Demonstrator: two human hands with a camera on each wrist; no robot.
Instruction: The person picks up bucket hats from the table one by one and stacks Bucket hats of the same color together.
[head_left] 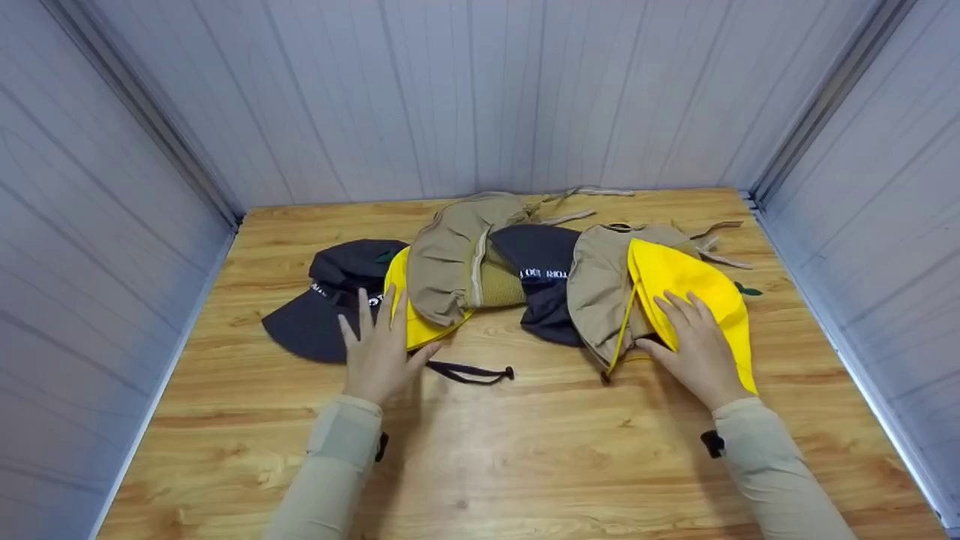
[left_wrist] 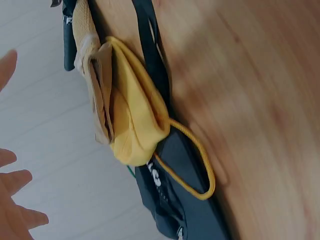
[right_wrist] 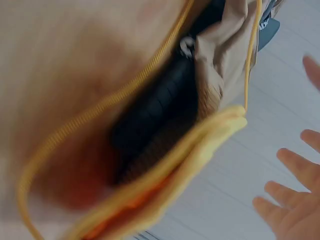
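In the head view my left hand (head_left: 375,367) spreads its fingers over a dark cap (head_left: 304,330) and the edge of a yellow hat (head_left: 424,330). The left wrist view shows these fingers straight and apart, away from the yellow hat (left_wrist: 135,110) and its looped cord. My right hand (head_left: 701,352) lies across a second yellow hat (head_left: 686,274) at the right end of the row, fingers extended. In the right wrist view the hand (right_wrist: 295,210) is spread, its fingers apart from the yellow brim (right_wrist: 200,145). Neither hand grips anything.
Between the hands, a beige hat (head_left: 442,262), another dark cap (head_left: 544,247) with white lettering and another beige hat (head_left: 600,277) overlap in a row. A black strap (head_left: 469,373) trails forward on the wooden table (head_left: 517,465). Pale panel walls (head_left: 502,97) stand behind and at both sides.
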